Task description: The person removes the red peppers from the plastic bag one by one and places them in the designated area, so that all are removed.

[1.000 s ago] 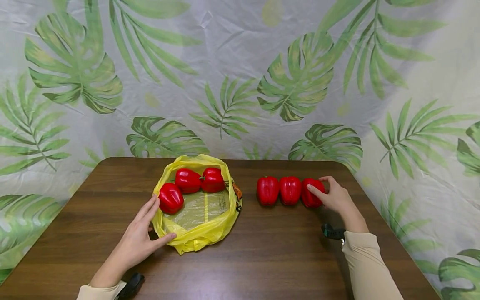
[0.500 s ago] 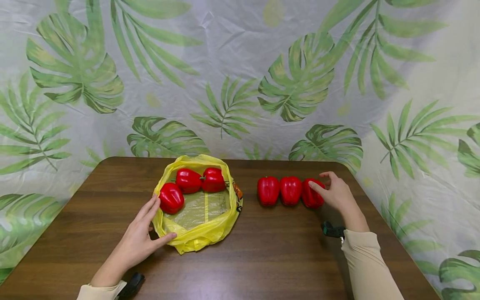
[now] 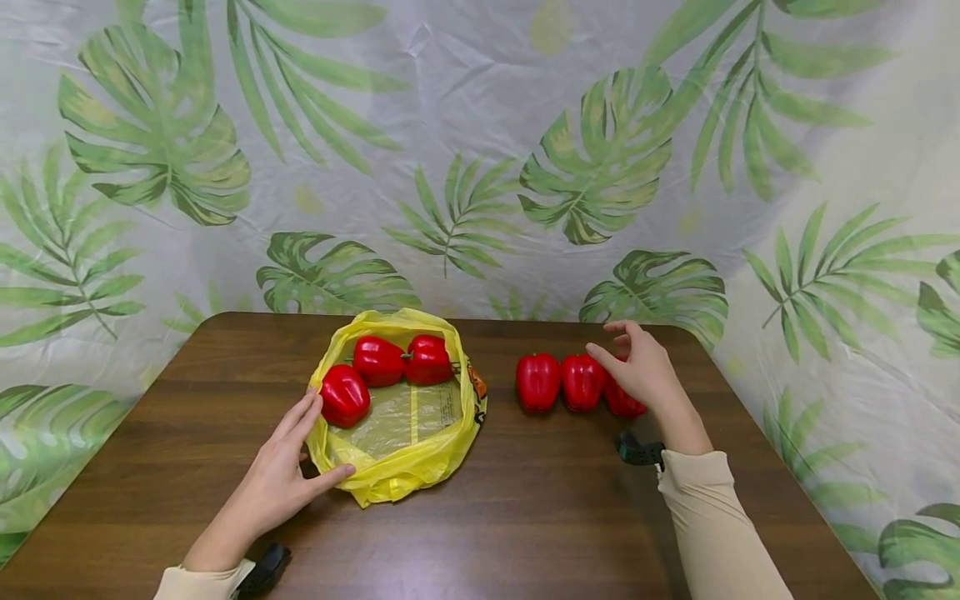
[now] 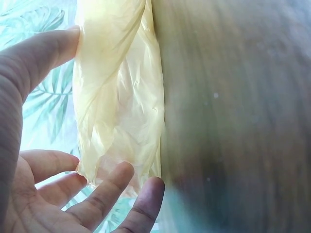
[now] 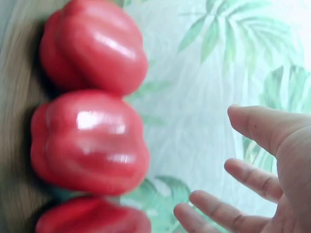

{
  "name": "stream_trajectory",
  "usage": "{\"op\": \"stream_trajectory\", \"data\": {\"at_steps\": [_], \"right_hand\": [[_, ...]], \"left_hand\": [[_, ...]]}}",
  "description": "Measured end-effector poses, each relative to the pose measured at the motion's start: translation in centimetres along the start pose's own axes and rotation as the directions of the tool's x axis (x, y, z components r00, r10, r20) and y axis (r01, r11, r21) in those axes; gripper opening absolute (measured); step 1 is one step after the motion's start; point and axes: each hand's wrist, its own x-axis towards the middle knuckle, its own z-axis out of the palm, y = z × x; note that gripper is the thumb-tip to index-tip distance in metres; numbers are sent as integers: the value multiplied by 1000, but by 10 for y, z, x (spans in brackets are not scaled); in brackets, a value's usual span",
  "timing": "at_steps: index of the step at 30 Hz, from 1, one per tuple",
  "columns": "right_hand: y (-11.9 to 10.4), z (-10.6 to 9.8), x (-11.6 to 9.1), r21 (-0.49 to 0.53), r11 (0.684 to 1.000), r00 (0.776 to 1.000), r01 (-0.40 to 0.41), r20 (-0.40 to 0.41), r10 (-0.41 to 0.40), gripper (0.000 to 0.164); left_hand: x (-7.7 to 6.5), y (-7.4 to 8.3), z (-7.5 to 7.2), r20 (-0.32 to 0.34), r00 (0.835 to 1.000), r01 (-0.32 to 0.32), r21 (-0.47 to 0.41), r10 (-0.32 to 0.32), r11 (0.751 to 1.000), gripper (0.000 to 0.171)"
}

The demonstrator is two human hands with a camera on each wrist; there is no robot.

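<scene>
A yellow plastic bag (image 3: 420, 479) stands with its mouth wide on the left half of the table. Inside it lie three red bell peppers (image 3: 378, 361). My left hand (image 3: 273, 475) rests against the bag's near left side, thumb and fingers spread; in the left wrist view its fingertips touch the thin plastic (image 4: 116, 87). Three more red bell peppers (image 3: 537, 382) stand in a row right of the bag. Over the rightmost pepper (image 3: 622, 402) hovers my right hand (image 3: 645, 367), partly hiding it. The right wrist view shows its fingers spread, apart from the peppers (image 5: 92, 143).
The brown wooden table (image 3: 525, 517) ends at a far edge close behind the bag and peppers. A leaf-patterned cloth (image 3: 480, 167) hangs behind it. Each wrist wears a black strap device (image 3: 637, 450).
My right hand has lifted off the rightmost pepper and moved up and to the left, above the row. The left hand and the bag stay in place.
</scene>
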Motion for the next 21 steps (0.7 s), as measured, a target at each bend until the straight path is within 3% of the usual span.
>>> {"op": "stream_trajectory", "data": {"at_steps": [21], "right_hand": [[-69, 41, 16, 139, 987, 984, 85, 144, -105, 55]], "left_hand": [[0, 1, 0, -14, 1000, -8, 7, 8, 1000, 111]]}}
